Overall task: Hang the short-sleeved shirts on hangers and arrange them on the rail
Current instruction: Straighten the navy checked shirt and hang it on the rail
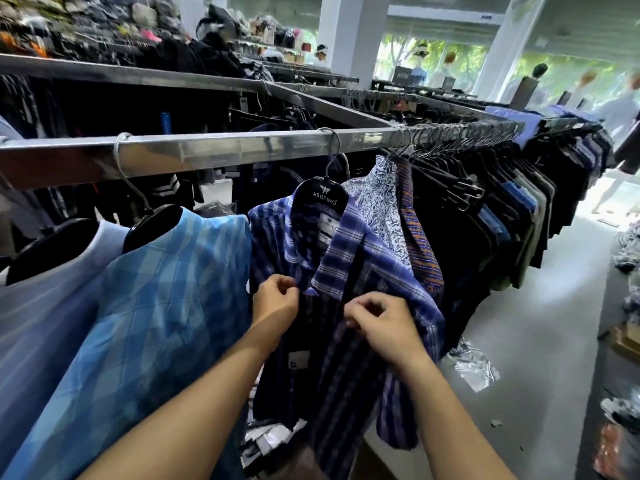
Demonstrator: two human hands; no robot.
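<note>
A blue-and-purple plaid shirt [349, 258] hangs open-fronted on a black hanger [320, 197] hooked over the steel rail [214, 152]. My left hand [275, 301] pinches the left front edge of the shirt just below the collar. Level with it, my right hand [379, 322] pinches the right front edge. To the left hang a light blue plaid shirt [166, 292] and a pale blue shirt [45, 306], each on a black hanger.
A white leaf-print shirt [379, 206] and an orange-striped shirt [419, 233] hang to the right, then several dark shirts packed along the rail. Plastic wrappers [472, 367] lie on the floor. More racks stand behind.
</note>
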